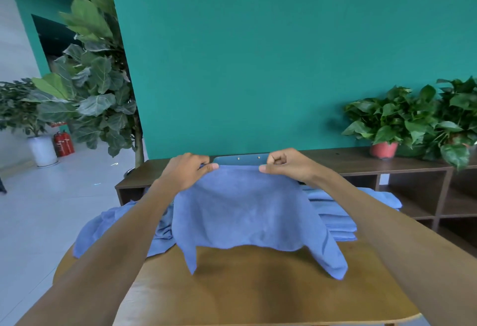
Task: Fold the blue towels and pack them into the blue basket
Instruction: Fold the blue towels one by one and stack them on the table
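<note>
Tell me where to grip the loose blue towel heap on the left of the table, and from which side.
Take the crumpled towel heap by its near-left edge, where a flat flap droops over the table rim, coming from the left. That flap is free; the inner side is tucked under the held towel and the left hand's forearm. A corner would probably unfurl best, but none shows clearly.

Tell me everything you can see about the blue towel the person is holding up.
The held towel is a soft, plain mid-blue cloth with a slightly fuzzy look, like microfibre. It is unfolded and lifted above the wooden table. The left hand and the right hand each pinch its top edge, which runs nearly straight between them. The rest hangs down in loose waves; two lower corners droop to points, at the left and the right, reaching the tabletop or nearly so. It hides part of the other blue cloths behind it.
</note>
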